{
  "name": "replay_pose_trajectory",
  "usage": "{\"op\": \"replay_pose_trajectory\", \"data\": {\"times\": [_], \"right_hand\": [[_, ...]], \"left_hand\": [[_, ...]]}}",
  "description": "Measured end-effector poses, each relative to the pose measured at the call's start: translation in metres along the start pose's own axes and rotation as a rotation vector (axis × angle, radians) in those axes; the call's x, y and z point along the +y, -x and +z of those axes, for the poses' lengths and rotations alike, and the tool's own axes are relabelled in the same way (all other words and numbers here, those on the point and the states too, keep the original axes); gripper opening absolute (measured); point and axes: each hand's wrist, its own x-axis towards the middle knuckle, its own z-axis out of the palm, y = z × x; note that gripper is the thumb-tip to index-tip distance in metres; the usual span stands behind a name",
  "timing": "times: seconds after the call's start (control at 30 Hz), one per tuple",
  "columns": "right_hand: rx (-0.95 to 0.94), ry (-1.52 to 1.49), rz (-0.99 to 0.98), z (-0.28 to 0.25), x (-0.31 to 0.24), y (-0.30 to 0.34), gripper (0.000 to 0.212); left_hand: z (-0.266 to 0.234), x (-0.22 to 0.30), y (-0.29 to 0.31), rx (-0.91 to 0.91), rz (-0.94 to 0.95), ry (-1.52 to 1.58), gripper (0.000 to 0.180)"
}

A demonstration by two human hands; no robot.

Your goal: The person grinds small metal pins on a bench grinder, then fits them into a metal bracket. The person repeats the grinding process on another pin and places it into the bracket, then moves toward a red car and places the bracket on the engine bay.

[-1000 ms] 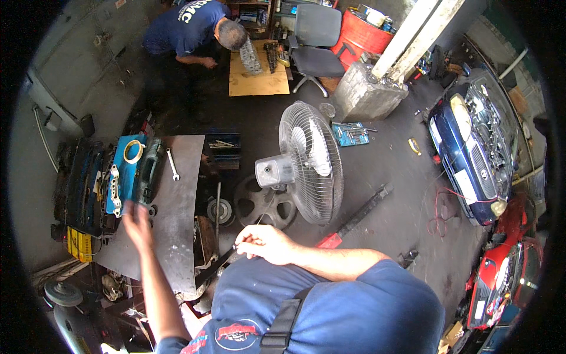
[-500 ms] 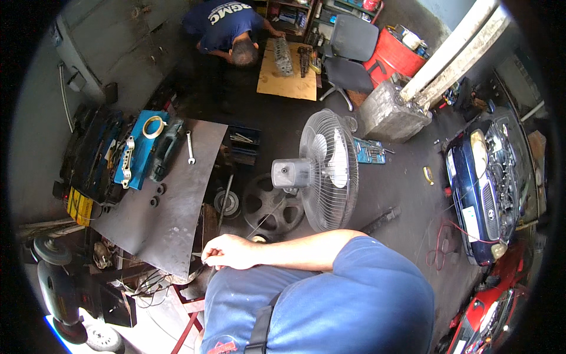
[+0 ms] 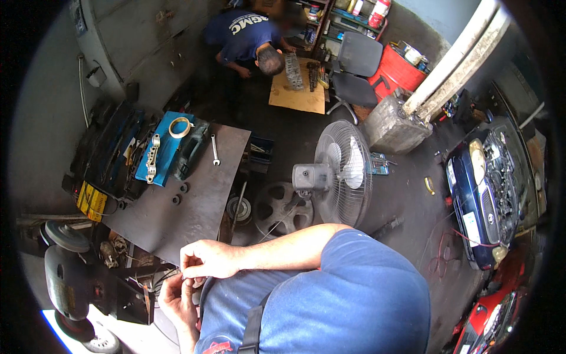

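My right hand (image 3: 211, 258) reaches across in front of my body, near the front corner of the metal-topped bench (image 3: 177, 230). Just below it, my left hand (image 3: 178, 300) points upward, its fingertips meeting those of the right. Both hands are closed in a pinch; anything between the fingers is too small or hidden to name. On the bench lie a combination wrench (image 3: 215, 151), two small dark rings (image 3: 176, 199), a blue case (image 3: 167, 154) with a roll of tape (image 3: 180, 127) and a metal bracket (image 3: 152, 158) on it.
A bench grinder (image 3: 66, 277) stands at lower left. Ahead is a pedestal fan (image 3: 345, 171), with a wheel rim (image 3: 283, 206) beside it. Another person (image 3: 247, 41) bends over a board (image 3: 295, 101) holding metal parts. A dark blue car front (image 3: 484, 200) is at right.
My left hand has come into view from below and met my right hand, which has shifted slightly left. The whole view has shifted a little. The other person still bends over the board.
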Motion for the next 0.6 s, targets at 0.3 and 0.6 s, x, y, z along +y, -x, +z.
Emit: {"op": "replay_pose_trajectory", "data": {"times": [0.3, 0.6], "right_hand": [[-0.086, 0.114, -0.041, 0.019, 0.004, -0.003, 0.012], [-0.389, -0.357, 0.101, 0.017, 0.019, -0.015, 0.015]], "left_hand": [[-0.043, -0.019, -0.008, -0.453, 0.062, -0.054, 0.020], [-0.051, -0.026, -0.007, -0.596, -0.085, 0.514, 0.030]]}}
